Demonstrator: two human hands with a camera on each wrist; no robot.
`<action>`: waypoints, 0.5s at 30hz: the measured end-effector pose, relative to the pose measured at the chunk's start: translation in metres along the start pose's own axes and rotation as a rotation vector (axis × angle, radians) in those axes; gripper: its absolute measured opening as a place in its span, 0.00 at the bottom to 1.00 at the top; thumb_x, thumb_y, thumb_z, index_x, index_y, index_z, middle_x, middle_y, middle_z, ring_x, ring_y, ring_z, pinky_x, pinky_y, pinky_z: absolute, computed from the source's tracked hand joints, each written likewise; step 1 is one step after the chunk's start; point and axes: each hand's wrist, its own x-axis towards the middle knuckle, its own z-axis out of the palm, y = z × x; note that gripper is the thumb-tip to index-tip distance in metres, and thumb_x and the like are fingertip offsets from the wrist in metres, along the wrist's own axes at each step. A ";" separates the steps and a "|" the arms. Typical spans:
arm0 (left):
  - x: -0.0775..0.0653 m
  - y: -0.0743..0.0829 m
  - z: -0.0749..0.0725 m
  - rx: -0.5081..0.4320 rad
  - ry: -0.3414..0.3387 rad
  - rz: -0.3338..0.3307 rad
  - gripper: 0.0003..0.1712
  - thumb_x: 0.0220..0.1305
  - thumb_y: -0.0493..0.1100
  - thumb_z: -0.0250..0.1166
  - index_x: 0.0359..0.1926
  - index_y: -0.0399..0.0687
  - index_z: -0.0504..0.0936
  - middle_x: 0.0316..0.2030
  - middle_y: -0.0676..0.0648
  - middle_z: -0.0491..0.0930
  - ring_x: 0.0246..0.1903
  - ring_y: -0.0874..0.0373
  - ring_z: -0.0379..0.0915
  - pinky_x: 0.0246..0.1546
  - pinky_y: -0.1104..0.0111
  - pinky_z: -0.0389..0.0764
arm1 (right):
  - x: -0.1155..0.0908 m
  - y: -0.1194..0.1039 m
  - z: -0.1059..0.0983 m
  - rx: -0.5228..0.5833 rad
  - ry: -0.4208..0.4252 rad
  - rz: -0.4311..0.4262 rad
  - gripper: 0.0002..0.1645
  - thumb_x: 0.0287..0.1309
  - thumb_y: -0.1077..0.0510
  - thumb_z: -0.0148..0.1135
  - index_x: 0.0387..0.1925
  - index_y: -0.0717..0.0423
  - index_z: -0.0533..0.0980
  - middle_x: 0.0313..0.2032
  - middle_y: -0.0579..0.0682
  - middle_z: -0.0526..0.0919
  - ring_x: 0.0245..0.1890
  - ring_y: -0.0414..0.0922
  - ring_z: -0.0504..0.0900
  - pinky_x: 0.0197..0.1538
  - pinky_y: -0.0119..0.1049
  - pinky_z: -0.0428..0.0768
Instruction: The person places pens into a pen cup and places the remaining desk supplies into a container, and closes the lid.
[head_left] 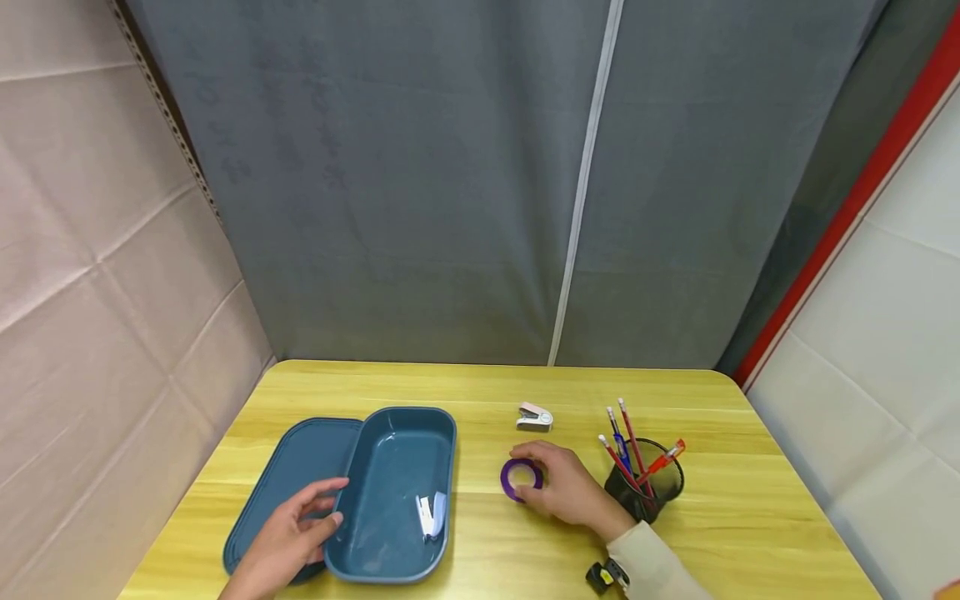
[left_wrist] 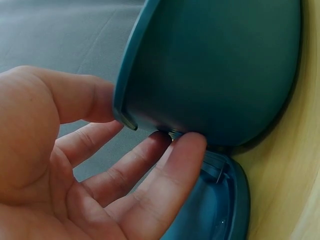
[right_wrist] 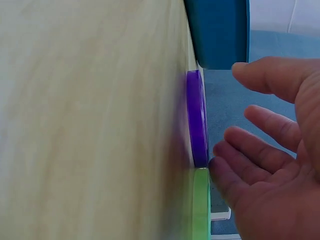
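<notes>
A teal box (head_left: 390, 500) stands on the table, and its matching lid (head_left: 300, 467) lies to its left, partly under it. My left hand (head_left: 288, 533) touches the box's left rim with loosely bent fingers; in the left wrist view one fingertip is hidden behind the rim. Inside the box, at its right side, is a small light-blue and white stapler (head_left: 431, 515). Around a purple tape roll (head_left: 504, 477), lying flat, my right hand (head_left: 562, 492) is spread. Its fingers (right_wrist: 262, 127) look relaxed and apart from the roll in the right wrist view, near a green roll (right_wrist: 201, 205).
A black mesh pen cup (head_left: 630, 498) with several pencils and a red pen stands right of my right hand. Behind the purple roll sits a white and dark mini stapler (head_left: 535, 417). A grey curtain (head_left: 412, 208) hangs at the table's far edge.
</notes>
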 end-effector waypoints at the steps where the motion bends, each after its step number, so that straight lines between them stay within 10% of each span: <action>1: 0.000 0.000 0.000 0.001 0.002 -0.004 0.32 0.72 0.44 0.69 0.74 0.52 0.74 0.67 0.33 0.75 0.58 0.43 0.82 0.40 0.52 0.89 | 0.000 0.001 0.000 -0.013 -0.001 0.005 0.30 0.55 0.58 0.80 0.60 0.57 0.82 0.61 0.49 0.85 0.61 0.51 0.85 0.66 0.50 0.82; 15: 0.001 0.001 0.000 0.000 -0.003 -0.028 0.33 0.72 0.46 0.70 0.75 0.51 0.73 0.69 0.31 0.73 0.62 0.38 0.79 0.43 0.49 0.89 | -0.002 0.002 -0.001 -0.120 -0.068 0.029 0.31 0.55 0.60 0.80 0.62 0.55 0.81 0.63 0.54 0.85 0.64 0.55 0.83 0.68 0.57 0.78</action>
